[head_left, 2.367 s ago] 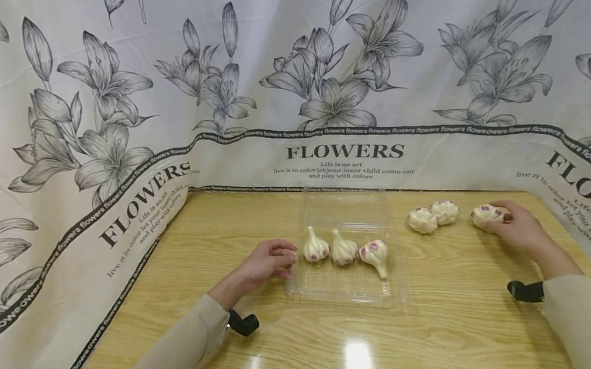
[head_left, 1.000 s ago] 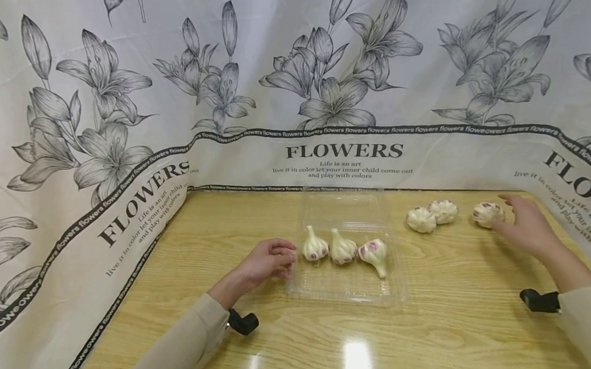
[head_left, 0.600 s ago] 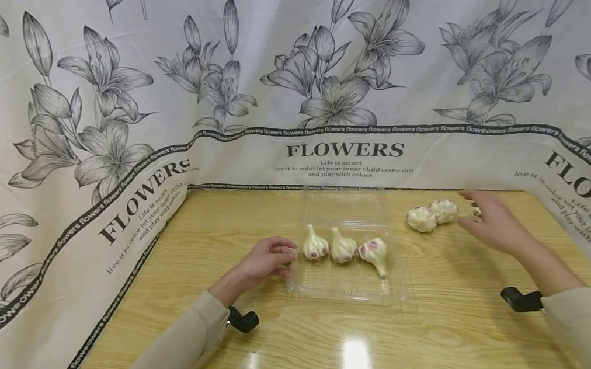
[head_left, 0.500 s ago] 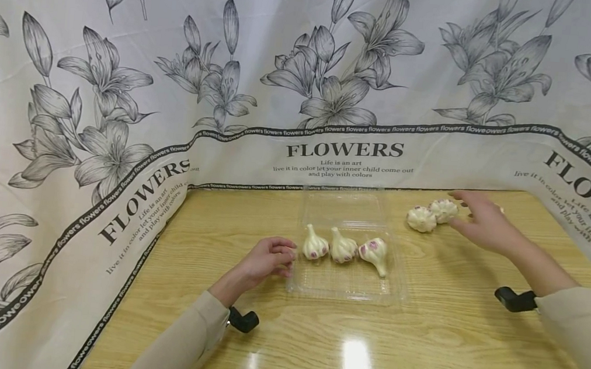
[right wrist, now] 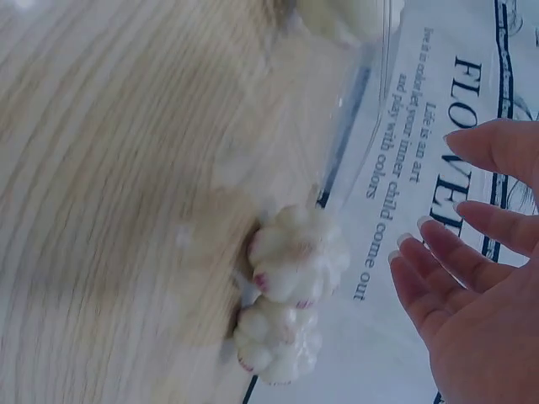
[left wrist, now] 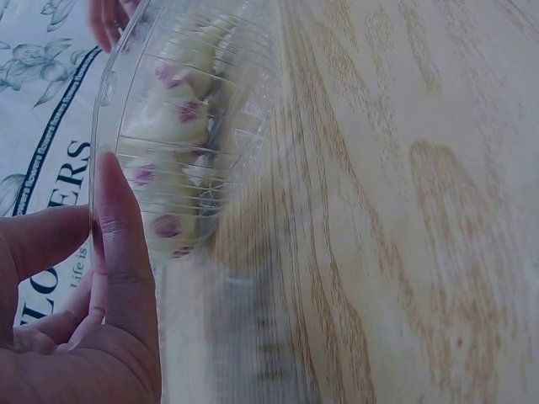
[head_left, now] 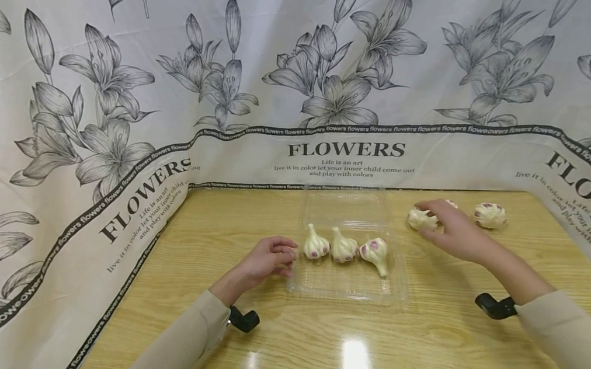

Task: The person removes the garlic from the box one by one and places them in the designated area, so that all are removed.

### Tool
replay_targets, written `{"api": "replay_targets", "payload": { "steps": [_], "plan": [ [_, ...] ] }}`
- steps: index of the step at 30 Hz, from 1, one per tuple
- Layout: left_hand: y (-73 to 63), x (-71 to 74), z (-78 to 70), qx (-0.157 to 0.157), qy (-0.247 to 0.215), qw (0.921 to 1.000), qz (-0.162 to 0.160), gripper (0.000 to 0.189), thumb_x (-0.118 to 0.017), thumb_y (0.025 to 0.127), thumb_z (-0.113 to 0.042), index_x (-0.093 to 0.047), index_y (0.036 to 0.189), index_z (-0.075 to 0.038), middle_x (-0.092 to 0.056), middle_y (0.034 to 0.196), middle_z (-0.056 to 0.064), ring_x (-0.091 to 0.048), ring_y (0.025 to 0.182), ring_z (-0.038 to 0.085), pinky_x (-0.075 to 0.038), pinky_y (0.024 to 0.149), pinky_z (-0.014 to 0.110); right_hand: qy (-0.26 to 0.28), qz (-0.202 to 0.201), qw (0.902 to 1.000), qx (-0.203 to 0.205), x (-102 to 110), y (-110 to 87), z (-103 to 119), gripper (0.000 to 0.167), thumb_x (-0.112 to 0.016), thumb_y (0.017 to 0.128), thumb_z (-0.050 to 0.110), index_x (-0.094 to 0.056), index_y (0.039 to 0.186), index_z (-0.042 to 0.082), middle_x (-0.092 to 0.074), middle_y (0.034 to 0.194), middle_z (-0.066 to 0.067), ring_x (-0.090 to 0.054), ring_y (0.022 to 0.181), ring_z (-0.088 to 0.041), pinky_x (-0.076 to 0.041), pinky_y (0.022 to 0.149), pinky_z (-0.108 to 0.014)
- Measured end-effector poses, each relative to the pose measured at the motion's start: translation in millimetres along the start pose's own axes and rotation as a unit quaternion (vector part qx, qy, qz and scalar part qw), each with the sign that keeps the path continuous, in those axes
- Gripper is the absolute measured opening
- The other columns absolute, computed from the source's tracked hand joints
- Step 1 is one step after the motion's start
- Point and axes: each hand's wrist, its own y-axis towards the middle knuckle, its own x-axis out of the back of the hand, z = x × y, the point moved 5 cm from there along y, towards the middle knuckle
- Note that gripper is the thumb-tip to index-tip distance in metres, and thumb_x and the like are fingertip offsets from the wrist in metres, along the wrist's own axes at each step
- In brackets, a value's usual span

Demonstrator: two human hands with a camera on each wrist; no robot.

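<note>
Left hand: fingers are pinching the left edge of the clear container. Right hand: fingers are spreading loosely, holding nothing, hovering above the garlic pair. Just right of the left fingers, three boxed bulbs are sitting inside the container, its lid staying open beyond them. To the right of the right fingers, a lone bulb is resting on the tabletop. Progress is looking about half: three bulbs are lying in, three are remaining out. Versus the earliest frame, the right fingers are no longer touching the lone bulb; they're hovering left of it now. Left fingers and boxed bulbs are staying put.
</note>
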Motion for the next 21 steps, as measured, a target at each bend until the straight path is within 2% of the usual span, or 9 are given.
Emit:
{"api": "replay_targets", "payload": {
  "steps": [12, 21],
  "plan": [
    [0.4, 0.2, 0.5, 0.002, 0.002, 1.0, 0.0, 0.037, -0.057, 0.102, 0.001, -0.049, 0.137, 0.012, -0.062, 0.097, 0.008, -0.062, 0.078, 0.014, -0.061, 0.069, 0.029, 0.039, 0.027, 0.9982, 0.037, -25.8, 2.1, 25.7, 0.053, -0.073, 0.093, 0.007, -0.051, 0.139, -0.01, -0.058, 0.131, -0.029, -0.06, 0.112, -0.045, -0.052, 0.095, -0.062],
    [0.4, 0.0, 0.3, 0.004, 0.005, 1.0, -0.001, 0.037, -0.057, 0.102, 0.001, -0.049, 0.137, 0.012, -0.062, 0.095, 0.006, -0.062, 0.078, 0.014, -0.061, 0.069, 0.029, 0.03, 0.032, 0.9959, 0.079, -42.4, 5.1, 34.4, 0.05, -0.072, 0.089, -0.001, -0.055, 0.136, -0.009, -0.062, 0.129, -0.025, -0.062, 0.11, -0.041, -0.054, 0.093, -0.061]
  ]
}}
